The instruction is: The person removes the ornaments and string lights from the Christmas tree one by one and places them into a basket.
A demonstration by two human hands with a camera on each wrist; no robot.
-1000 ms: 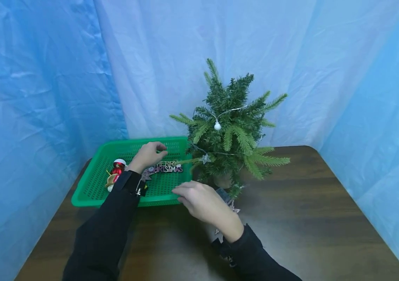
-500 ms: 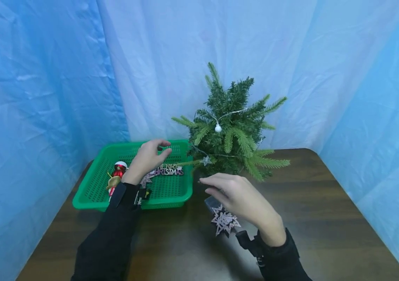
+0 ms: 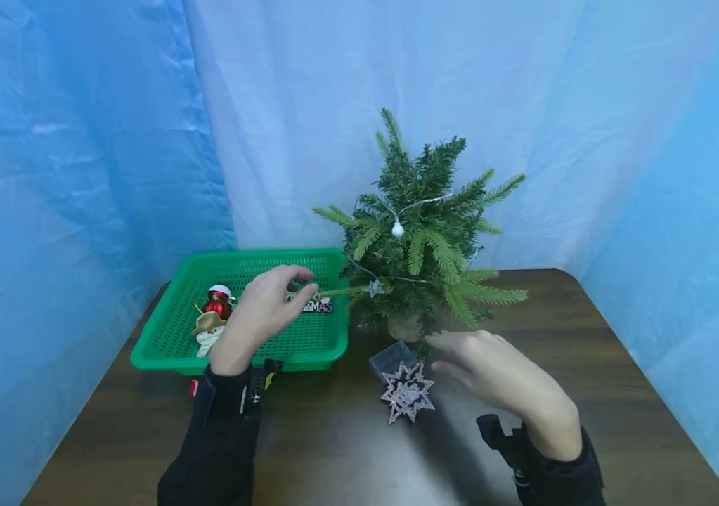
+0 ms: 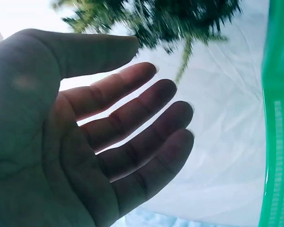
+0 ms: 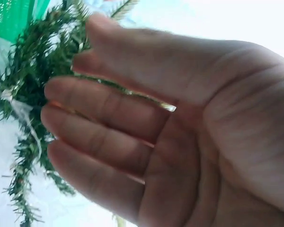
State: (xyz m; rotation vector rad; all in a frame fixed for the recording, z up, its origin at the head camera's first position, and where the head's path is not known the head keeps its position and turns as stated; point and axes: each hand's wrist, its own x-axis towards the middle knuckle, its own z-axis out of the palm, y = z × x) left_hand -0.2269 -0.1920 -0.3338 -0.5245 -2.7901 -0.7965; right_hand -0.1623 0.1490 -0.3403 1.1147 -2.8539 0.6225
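My left hand (image 3: 264,309) hovers over the green basket (image 3: 163,355), thumb and fingers apart and holding nothing. In the left wrist view its palm and relaxed fingers (image 4: 151,156) show bare. My right hand (image 3: 498,372) is over the table before the small Christmas tree (image 3: 422,253), fingers extended and nothing in them. The tree's branches (image 5: 26,66) lie behind its fingertips in the right wrist view. Left of the right hand, a glittery star ornament (image 3: 407,393) lies against a flat, dark, clear-looking box (image 3: 391,358).
Inside the basket are a red bauble (image 3: 217,303), a figure with a tan hat (image 3: 209,323) and a lettered Christmas sign (image 3: 318,305), partly hidden by my left hand. A light string with a white bulb (image 3: 398,230) hangs on the tree. Blue curtains (image 3: 81,176) surround the wooden table (image 3: 321,450).
My right hand has moved right from the basket's edge, past the star ornament, uncovering it and the box. My left hand has come slightly toward me and to the right.
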